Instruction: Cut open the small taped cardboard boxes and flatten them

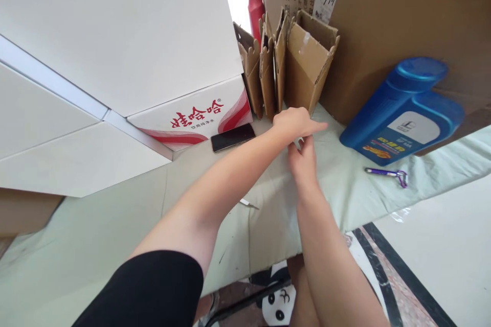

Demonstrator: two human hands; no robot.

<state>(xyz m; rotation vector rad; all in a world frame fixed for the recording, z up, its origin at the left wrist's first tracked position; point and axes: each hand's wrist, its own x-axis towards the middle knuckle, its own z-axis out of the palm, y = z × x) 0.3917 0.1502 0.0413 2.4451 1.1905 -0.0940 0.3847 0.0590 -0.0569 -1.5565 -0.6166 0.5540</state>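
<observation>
My left hand (294,121) reaches over the cloth-covered table in front of the folded cardboard pieces. Its fingers are curled, with one digit pointing right. Just below it, my right hand (304,158) meets it, thumb and fingers drawn together. Anything between the hands is hidden by them. A narrow open cardboard box (309,56) stands right behind my hands, beside several folded cardboard pieces (267,74). To the left of my left wrist lies a black phone (232,138). A thin white-handled tool (249,204) lies partly hidden under my left forearm.
A white carton with red lettering (192,117) stands at the left under white boxes (115,20). On the right are a blue jug (402,112) and a purple razor-like item (386,172). Behind are a red bottle (255,5) and a large cardboard box (383,20).
</observation>
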